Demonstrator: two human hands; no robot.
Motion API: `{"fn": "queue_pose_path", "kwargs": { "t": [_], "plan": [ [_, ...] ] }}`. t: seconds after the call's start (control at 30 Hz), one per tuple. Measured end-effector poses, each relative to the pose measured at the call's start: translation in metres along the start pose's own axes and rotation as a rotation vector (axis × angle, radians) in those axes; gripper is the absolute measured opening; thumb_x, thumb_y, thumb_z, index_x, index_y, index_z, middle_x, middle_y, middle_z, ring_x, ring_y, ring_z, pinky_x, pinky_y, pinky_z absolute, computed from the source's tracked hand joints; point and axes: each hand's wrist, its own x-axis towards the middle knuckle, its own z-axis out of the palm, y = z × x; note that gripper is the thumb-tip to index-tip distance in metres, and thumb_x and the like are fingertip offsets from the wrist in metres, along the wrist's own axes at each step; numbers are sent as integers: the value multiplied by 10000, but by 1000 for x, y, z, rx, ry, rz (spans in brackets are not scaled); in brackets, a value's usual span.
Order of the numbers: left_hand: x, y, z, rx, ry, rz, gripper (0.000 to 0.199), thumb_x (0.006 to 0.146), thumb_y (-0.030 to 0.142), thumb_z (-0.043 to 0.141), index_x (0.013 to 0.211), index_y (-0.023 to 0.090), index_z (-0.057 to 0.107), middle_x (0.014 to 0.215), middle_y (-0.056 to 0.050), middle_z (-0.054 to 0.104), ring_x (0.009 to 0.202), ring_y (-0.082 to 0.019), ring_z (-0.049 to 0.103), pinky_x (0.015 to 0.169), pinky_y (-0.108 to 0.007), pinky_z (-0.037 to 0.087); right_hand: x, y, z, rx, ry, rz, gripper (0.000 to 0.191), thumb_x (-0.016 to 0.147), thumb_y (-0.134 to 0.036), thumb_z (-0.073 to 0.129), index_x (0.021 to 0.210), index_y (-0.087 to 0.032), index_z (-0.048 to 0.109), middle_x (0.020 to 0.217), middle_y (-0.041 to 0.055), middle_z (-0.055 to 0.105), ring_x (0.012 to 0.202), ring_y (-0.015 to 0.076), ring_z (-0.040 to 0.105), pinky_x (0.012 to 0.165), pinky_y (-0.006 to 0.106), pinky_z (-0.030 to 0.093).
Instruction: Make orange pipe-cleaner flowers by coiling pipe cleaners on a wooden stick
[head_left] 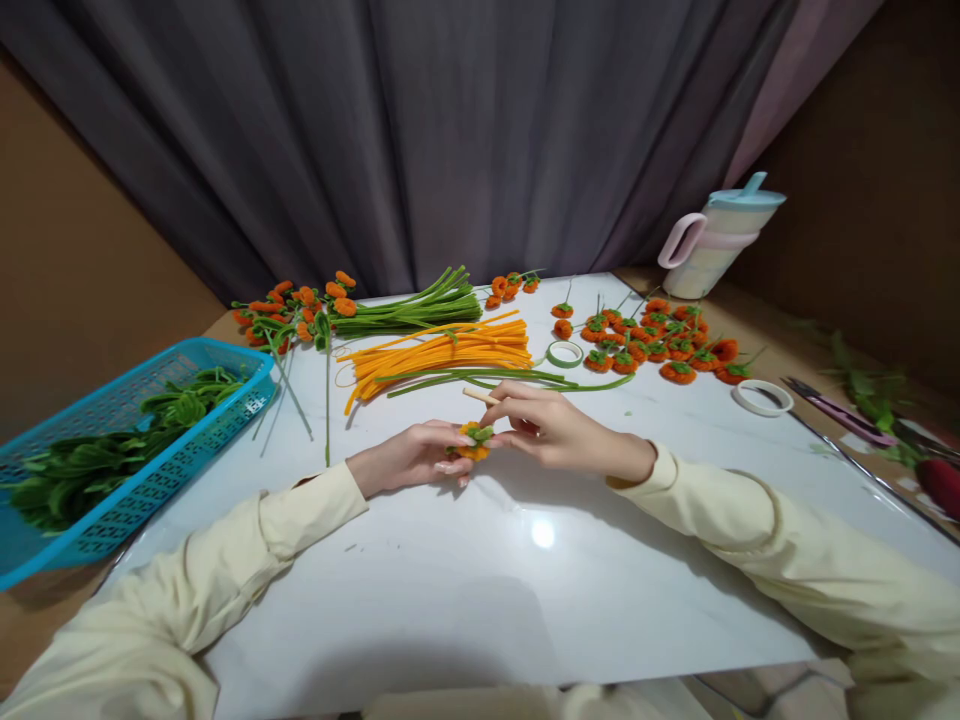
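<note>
My left hand (pixel 409 455) pinches a small fuzzy pipe-cleaner piece (pixel 474 452), yellow-orange with a green leafy top, above the middle of the white table. My right hand (pixel 559 432) has its thumb and finger closed at the green top of that piece. A thin pale wooden stick (pixel 480 396) is also held in my right hand and points up to the left. Just beyond my hands lie a bundle of orange pipe cleaners (pixel 442 352) and several loose green pipe cleaners (pixel 517 378).
A blue basket (pixel 187 455) of green pipe-cleaner leaves stands left. Behind are orange flowers (pixel 300 310) and green pipe cleaners (pixel 409 312). Orange persimmon-like pieces (pixel 652 335), green tape (pixel 564 354), white tape (pixel 763 398), pink-handled scissors (pixel 847 412) and a tumbler (pixel 712 245) are right.
</note>
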Motion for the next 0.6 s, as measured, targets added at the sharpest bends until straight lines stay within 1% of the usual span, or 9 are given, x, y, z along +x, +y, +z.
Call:
{"fn": "queue_pose_path", "kwargs": {
  "t": [0.1,0.27,0.33,0.4,0.47,0.5,0.6],
  "plan": [
    [1,-1,-1,-29,14,-10,152,766,206,568,835,77,609,470,50,347,466,-79,309,629,-280,411,-2,-1,2,-37,-4,-49,128,885,-173,476,957,-153,580,921,81,543,746,129,505,652,245,419],
    [1,-3,0,7,28,12,125,778,216,571,809,97,592,481,57,354,463,-71,307,627,-269,425,-3,1,2,-84,-41,-60,144,896,-198,463,976,-151,573,942,83,541,723,116,498,634,232,412],
    [0,-4,2,47,52,40,134,795,246,575,804,112,580,493,55,375,469,-75,346,625,-263,427,-4,3,3,-108,-36,-64,147,898,-215,464,975,-153,572,944,86,542,725,121,496,640,240,412],
    [0,-4,5,108,89,66,184,807,285,577,730,118,565,502,41,407,492,-88,409,612,-254,422,-4,4,3,-124,-27,-59,144,896,-224,466,960,-152,572,935,86,543,722,125,492,639,246,410],
    [-1,-4,8,186,124,88,278,819,312,565,627,113,551,482,29,415,490,-91,423,585,-241,408,-3,5,3,-111,-18,-42,132,890,-224,474,931,-149,575,910,80,541,710,125,484,630,247,405],
    [-1,-4,10,219,133,94,317,824,315,558,586,106,552,464,28,407,475,-84,407,573,-236,400,-3,5,3,-91,-15,-26,124,885,-224,483,912,-149,579,891,74,539,697,122,478,620,245,401],
    [0,-4,12,232,155,117,331,822,307,556,582,80,588,454,14,435,450,-68,362,551,-229,394,0,5,0,21,-23,74,121,865,-244,529,853,-150,603,820,48,539,672,115,475,587,231,387]
  ]
}}
